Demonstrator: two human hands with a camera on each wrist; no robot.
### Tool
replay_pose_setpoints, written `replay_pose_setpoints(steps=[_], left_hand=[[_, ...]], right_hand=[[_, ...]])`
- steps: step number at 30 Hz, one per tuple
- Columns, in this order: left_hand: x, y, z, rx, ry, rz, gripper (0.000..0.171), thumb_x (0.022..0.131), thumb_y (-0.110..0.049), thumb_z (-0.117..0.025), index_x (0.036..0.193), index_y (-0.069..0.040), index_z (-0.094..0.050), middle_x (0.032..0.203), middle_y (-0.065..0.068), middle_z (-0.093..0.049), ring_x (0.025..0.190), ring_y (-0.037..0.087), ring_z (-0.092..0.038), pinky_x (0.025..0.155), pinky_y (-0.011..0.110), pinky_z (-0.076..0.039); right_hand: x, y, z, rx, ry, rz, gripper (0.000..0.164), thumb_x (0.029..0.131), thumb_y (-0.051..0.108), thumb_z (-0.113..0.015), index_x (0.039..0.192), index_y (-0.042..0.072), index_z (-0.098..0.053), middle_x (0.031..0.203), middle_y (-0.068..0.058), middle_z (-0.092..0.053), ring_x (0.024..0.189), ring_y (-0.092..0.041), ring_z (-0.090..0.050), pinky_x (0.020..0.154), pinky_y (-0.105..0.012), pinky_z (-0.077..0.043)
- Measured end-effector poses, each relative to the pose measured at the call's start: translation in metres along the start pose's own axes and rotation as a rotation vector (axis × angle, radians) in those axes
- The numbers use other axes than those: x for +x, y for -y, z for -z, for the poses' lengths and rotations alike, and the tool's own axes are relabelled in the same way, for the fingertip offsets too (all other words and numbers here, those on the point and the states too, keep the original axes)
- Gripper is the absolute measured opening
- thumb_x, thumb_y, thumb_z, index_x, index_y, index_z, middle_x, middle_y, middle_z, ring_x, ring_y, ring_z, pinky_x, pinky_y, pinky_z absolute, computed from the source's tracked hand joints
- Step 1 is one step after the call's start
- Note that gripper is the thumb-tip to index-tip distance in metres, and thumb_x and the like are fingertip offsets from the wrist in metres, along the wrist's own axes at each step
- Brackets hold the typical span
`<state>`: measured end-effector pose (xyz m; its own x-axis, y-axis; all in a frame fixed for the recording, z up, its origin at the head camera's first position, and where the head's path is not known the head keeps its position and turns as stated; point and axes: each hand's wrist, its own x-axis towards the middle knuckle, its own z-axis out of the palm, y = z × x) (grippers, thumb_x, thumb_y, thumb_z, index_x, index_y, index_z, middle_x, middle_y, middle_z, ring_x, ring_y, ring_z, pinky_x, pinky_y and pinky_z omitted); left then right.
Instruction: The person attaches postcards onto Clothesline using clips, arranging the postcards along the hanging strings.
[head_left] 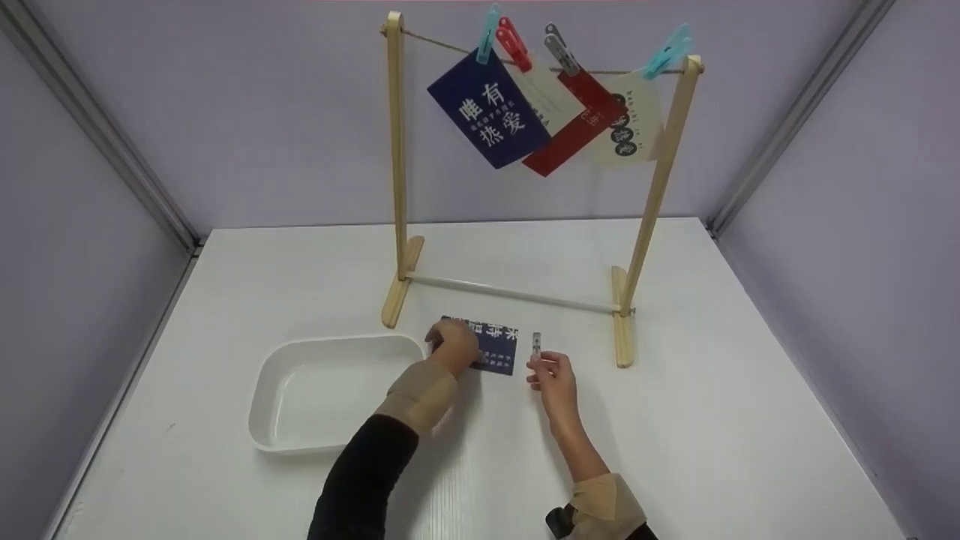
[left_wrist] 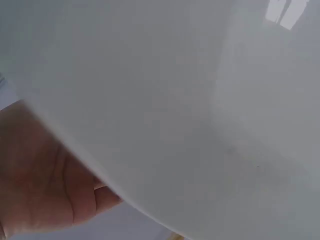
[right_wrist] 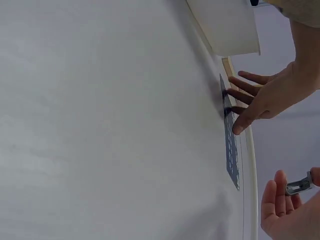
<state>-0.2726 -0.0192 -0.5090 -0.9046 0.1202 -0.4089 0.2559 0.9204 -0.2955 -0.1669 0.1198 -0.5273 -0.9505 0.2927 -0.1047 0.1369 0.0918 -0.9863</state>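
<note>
A dark blue card (head_left: pixel 496 348) with white characters lies flat on the table, its left part hidden under my left hand (head_left: pixel 456 345). The right wrist view has the left hand (right_wrist: pixel 270 95) reaching over that card (right_wrist: pixel 231 145) with fingers spread and fairly straight, fingertips right at its surface. To the right of the card, my right hand (head_left: pixel 555 379) pinches a grey clothespin (head_left: pixel 536 343) between thumb and fingers, with the clip's end pointing away from me. Up close, the same clothespin (right_wrist: pixel 299 186) sits at the fingertips of the right hand (right_wrist: pixel 290 212).
A white plastic tub (head_left: pixel 330 341) stands left of the card; its wall (left_wrist: pixel 150 125) fills most of the left wrist view. Behind, a wooden rack (head_left: pixel 397 150) carries a cord with several cards, including a blue card (head_left: pixel 489 109) and a red card (head_left: pixel 551 154), hung by clothespins.
</note>
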Motion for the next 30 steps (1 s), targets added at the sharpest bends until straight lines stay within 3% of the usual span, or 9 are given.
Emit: replay_pose_setpoints(steps=[2, 5, 9, 13, 17, 21, 24, 26, 30], left_hand=[[-0.002, 0.001, 0.004, -0.008, -0.038, -0.061, 0.074, 0.083, -0.057, -0.056, 0.124, 0.004, -0.050, 0.112, 0.020, -0.056, 0.103, 0.031, -0.055, 0.083, 0.042, -0.048], [-0.001, 0.006, 0.003, -0.093, -0.113, -0.219, 0.083, 0.076, -0.047, -0.071, 0.136, 0.000, -0.038, 0.132, 0.016, -0.044, 0.122, 0.030, -0.041, 0.097, 0.041, -0.036], [0.003, 0.012, -0.005, -0.172, -0.123, -0.387, 0.093, 0.071, -0.033, -0.079, 0.142, -0.003, -0.027, 0.139, 0.014, -0.037, 0.128, 0.027, -0.034, 0.104, 0.037, -0.026], [0.008, 0.016, -0.009, -0.132, -0.185, -0.392, 0.087, 0.068, -0.036, -0.080, 0.136, -0.003, -0.037, 0.130, 0.016, -0.043, 0.120, 0.028, -0.041, 0.100, 0.039, -0.033], [0.009, 0.022, -0.006, -0.170, -0.251, -0.389, 0.061, 0.070, -0.034, -0.078, 0.119, -0.005, -0.053, 0.108, 0.011, -0.053, 0.100, 0.023, -0.052, 0.087, 0.035, -0.044], [0.005, 0.038, 0.014, -0.379, -0.212, -0.416, 0.032, 0.079, -0.019, -0.072, 0.106, -0.006, -0.062, 0.096, 0.005, -0.061, 0.088, 0.020, -0.057, 0.080, 0.032, -0.046], [0.000, 0.059, 0.038, -0.585, -0.188, -0.447, 0.023, 0.083, -0.010, -0.068, 0.105, -0.003, -0.065, 0.096, 0.007, -0.065, 0.088, 0.021, -0.059, 0.082, 0.033, -0.046], [-0.003, 0.076, 0.053, -0.715, -0.212, -0.469, 0.023, 0.084, -0.008, -0.066, 0.106, 0.000, -0.065, 0.098, 0.010, -0.065, 0.089, 0.023, -0.059, 0.082, 0.034, -0.047], [-0.008, 0.115, 0.076, -1.022, -0.343, -0.479, 0.024, 0.085, -0.006, -0.064, 0.106, 0.006, -0.062, 0.098, 0.016, -0.063, 0.090, 0.025, -0.059, 0.085, 0.036, -0.044]], right_hand=[[0.001, 0.001, 0.003, 0.006, -0.002, -0.006, 0.033, 0.094, 0.019, -0.052, 0.117, -0.004, -0.044, 0.099, -0.015, -0.060, 0.078, -0.020, -0.058, 0.073, -0.033, -0.049], [0.002, 0.002, 0.005, 0.012, 0.002, -0.011, 0.034, 0.095, 0.019, -0.051, 0.118, -0.004, -0.044, 0.101, -0.016, -0.060, 0.080, -0.021, -0.058, 0.075, -0.036, -0.048], [0.002, 0.002, 0.006, 0.004, 0.003, -0.018, 0.033, 0.095, 0.019, -0.051, 0.118, -0.004, -0.044, 0.101, -0.015, -0.060, 0.080, -0.021, -0.058, 0.076, -0.037, -0.048], [0.004, -0.001, 0.005, 0.005, -0.004, -0.009, 0.029, 0.094, 0.018, -0.053, 0.115, -0.001, -0.047, 0.099, -0.015, -0.059, 0.082, -0.026, -0.058, 0.077, -0.040, -0.048], [0.008, -0.001, 0.008, -0.010, -0.009, 0.026, 0.029, 0.095, 0.021, -0.052, 0.113, -0.003, -0.054, 0.099, -0.018, -0.058, 0.082, -0.026, -0.059, 0.074, -0.033, -0.049], [0.016, 0.010, 0.018, 0.000, 0.014, 0.100, 0.035, 0.097, 0.019, -0.048, 0.117, -0.009, -0.054, 0.105, -0.021, -0.057, 0.086, -0.023, -0.059, 0.078, -0.026, -0.049], [0.029, 0.034, 0.028, 0.044, 0.041, 0.146, 0.035, 0.096, 0.012, -0.050, 0.121, -0.012, -0.050, 0.109, -0.021, -0.056, 0.092, -0.023, -0.059, 0.083, -0.026, -0.047], [0.037, 0.060, 0.035, 0.069, 0.064, 0.169, 0.035, 0.093, 0.008, -0.054, 0.122, -0.011, -0.049, 0.111, -0.020, -0.055, 0.096, -0.022, -0.059, 0.086, -0.026, -0.046], [0.051, 0.127, 0.047, 0.091, 0.125, 0.275, 0.037, 0.088, 0.007, -0.062, 0.121, -0.007, -0.052, 0.114, -0.015, -0.055, 0.101, -0.019, -0.056, 0.090, -0.027, -0.043]])
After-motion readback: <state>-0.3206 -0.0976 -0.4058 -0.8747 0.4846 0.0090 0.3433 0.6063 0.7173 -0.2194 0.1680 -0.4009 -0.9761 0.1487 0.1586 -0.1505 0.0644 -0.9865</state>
